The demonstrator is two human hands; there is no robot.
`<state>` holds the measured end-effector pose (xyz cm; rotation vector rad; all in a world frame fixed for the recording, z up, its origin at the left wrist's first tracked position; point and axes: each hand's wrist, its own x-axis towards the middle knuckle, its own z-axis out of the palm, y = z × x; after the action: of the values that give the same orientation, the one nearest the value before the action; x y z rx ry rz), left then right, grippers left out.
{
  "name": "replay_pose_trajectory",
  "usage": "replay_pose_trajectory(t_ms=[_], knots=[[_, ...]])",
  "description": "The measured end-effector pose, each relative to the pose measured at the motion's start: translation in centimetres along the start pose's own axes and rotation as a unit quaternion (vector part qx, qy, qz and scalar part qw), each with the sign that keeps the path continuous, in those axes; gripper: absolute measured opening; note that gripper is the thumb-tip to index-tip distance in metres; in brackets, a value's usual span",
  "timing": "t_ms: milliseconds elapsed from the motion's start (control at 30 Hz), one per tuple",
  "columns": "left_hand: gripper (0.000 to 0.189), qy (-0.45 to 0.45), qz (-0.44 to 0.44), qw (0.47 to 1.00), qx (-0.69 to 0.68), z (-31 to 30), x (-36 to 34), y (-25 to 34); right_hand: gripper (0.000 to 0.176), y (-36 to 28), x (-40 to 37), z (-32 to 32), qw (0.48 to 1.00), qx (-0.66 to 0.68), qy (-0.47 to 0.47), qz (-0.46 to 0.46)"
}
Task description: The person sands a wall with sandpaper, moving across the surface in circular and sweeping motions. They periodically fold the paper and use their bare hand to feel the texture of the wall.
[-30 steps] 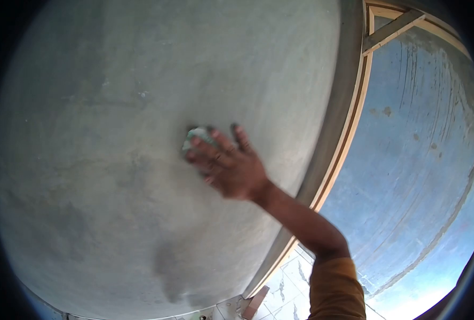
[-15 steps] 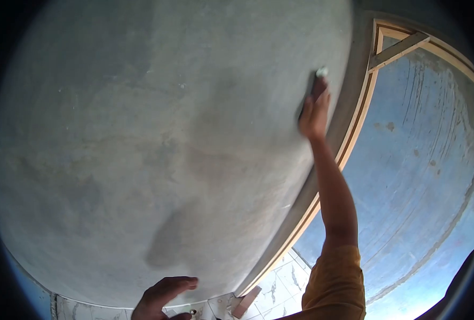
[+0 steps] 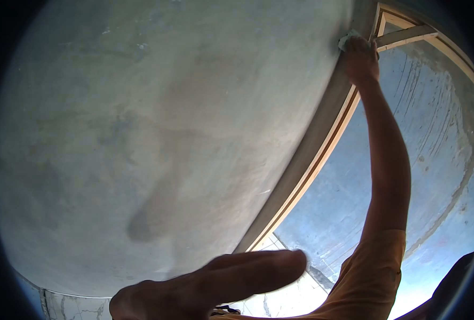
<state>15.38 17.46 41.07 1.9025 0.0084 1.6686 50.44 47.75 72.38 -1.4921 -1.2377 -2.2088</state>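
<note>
My right hand point(image 3: 361, 63) is raised at the upper right, with its fingers bent over a pale, crumpled-looking piece point(image 3: 348, 40) pressed at the edge of the grey plastered wall point(image 3: 194, 128). Most of that piece is hidden under the fingers, so its exact kind does not show. Close by is the top of a wooden frame point(image 3: 322, 154) with a diagonal brace point(image 3: 406, 37). Large and dark in the foreground, my left hand point(image 3: 205, 285) holds nothing visible; its fingers stretch to the right, apart from the wall.
Beyond the frame is a blue, stained wall point(image 3: 407, 144) with drip marks. White veined floor tiles point(image 3: 77, 306) run along the bottom. A dark shape point(image 3: 461, 282) stands at the lower right edge.
My right hand has moved up and right, from the wall face to the edge by the frame. My left hand has come up and right, closer to the camera. The view has shifted slightly.
</note>
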Motion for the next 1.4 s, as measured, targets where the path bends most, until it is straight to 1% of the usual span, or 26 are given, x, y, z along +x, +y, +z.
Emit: replay_pose_trajectory(t_ms=[233,300,333,367,467,533,567,600,633,667,700,733,767,800,833,900,967,1000,1067,1100,1167,1233,1267,1300,1333,1400], knots=[[0.036,-0.007,0.013,1.000,0.021,-2.9,-0.7,-2.4,0.036,-5.0,-6.7,-1.7,0.994,-0.015,-0.027,-0.105],[0.037,0.005,0.001,1.000,0.020,-3.3,-1.5,-1.6,0.038,-8.1,-12.0,-3.4,0.985,0.015,-0.113,-0.132],[0.039,0.022,-0.013,0.999,0.023,-3.3,-2.3,-0.9,0.036,-10.0,-15.5,-3.6,0.981,0.056,-0.124,-0.142],[0.040,0.039,-0.021,0.999,0.032,-3.5,-3.1,-0.1,0.032,-12.5,-19.6,-3.5,0.984,0.141,-0.041,-0.105],[0.044,0.080,-0.024,0.995,0.053,-4.9,-4.4,2.5,0.038,-20.1,-31.3,-5.2,0.969,0.186,-0.117,-0.110],[0.048,0.040,0.024,0.998,0.032,-5.9,-4.8,3.5,0.040,-25.2,-40.1,-5.9,0.929,0.322,-0.173,-0.053],[0.051,0.021,0.049,0.998,0.022,-6.3,-4.9,3.9,0.038,-26.8,-43.5,-7.0,0.894,0.346,-0.259,-0.114],[0.054,0.001,0.076,0.997,0.016,-6.8,-4.9,4.2,0.038,-30.2,-49.4,-6.5,0.885,0.382,-0.260,-0.061],[0.057,-0.018,0.106,0.994,0.018,-7.5,-4.8,4.6,0.042,-31.2,-52.6,-8.8,0.894,0.330,-0.285,-0.106],[0.060,-0.039,0.134,0.990,0.024,-8.3,-4.6,5.0,0.045,-29.4,-52.6,-12.4,0.808,0.400,-0.375,-0.217],[0.060,-0.040,0.148,0.987,0.039,-9.0,-5.1,5.0,0.045,-29.4,-53.6,-14.7,0.809,0.428,-0.369,-0.159],[0.061,0.034,0.127,0.985,0.110,-9.6,-6.1,4.3,0.035,-29.6,-52.8,-15.9,0.761,0.462,-0.448,-0.082],[0.064,0.112,0.100,0.974,0.172,-10.2,-7.3,3.6,0.047,-27.5,-47.5,-18.0,0.679,0.466,-0.566,-0.030],[0.070,0.184,0.063,0.955,0.222,-10.9,-8.0,3.2,0.045,-27.0,-45.3,-17.2,0.713,0.508,-0.477,0.076],[0.077,-0.010,0.149,0.905,0.399,-13.8,-5.0,7.3,0.043,-26.0,-43.8,-16.4,0.729,0.536,-0.383,0.185],[0.086,0.123,0.128,0.849,0.498,-16.8,-5.1,5.3,0.040,-21.2,-35.8,-16.0,0.623,0.607,-0.359,0.339],[0.079,0.233,0.097,0.757,0.602,-19.0,-4.4,3.8,0.044,-19.6,-28.6,-13.4,0.659,0.644,-0.126,0.367],[0.079,0.234,0.100,0.758,0.601,-20.1,-4.3,2.7,0.045,-19.8,-25.2,-11.1,0.698,0.622,-0.031,0.354],[0.064,0.310,0.113,0.650,0.685,-22.3,-3.9,0.2,0.053,-20.1,-18.0,-5.5,0.667,0.650,-0.040,0.363],[0.064,0.312,0.121,0.649,0.683,-23.2,-4.2,-0.9,0.055,-20.5,-13.0,-4.0,0.637,0.636,-0.010,0.435],[0.061,0.300,-0.004,0.515,0.803,-24.4,-5.4,-3.1,0.055,-16.6,-2.3,-3.2,0.680,0.538,-0.030,0.497],[0.060,0.285,0.017,0.479,0.830,-24.7,-5.9,-4.1,0.056,-12.0,7.3,0.0,0.634,0.607,0.049,0.476],[0.059,0.270,0.036,0.445,0.853,-25.1,-5.7,-4.6,0.054,-9.8,12.1,-1.2,0.655,0.602,0.073,0.450],[0.059,0.274,0.039,0.439,0.855,-25.4,-5.6,-4.6,0.051,-8.3,15.7,-2.1,0.680,0.627,0.171,0.340],[0.059,0.272,0.045,0.433,0.858,-25.4,-5.6,-4.4,0.050,-8.4,18.0,-7.5,0.660,0.676,0.161,0.287],[0.058,0.273,0.059,0.429,0.859,-25.0,-5.3,-4.5,0.052,-12.7,20.3,-15.6,0.791,0.504,0.318,0.138]])
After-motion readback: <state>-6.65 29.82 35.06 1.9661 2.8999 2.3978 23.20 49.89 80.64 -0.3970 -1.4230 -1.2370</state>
